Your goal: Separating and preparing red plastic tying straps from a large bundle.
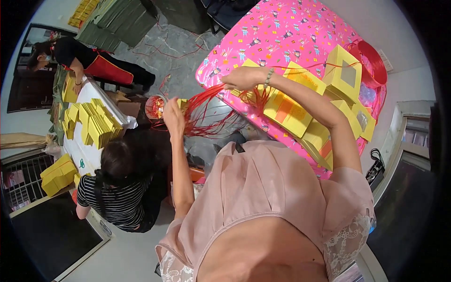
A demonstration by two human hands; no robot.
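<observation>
Red strings (206, 110) stretched roughly level between both hands, left hand (173, 115) and right hand (244, 77) each clamped on them, apart.

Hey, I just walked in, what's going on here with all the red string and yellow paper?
The person wearing the camera holds a bundle of red strings stretched between both hands: the left hand low, the right hand raised at the edge of a pink patterned table. Yellow paper boxes are piled on that table beside a red spool. Two other people work with yellow paper stacks at a white table to the left.
</observation>
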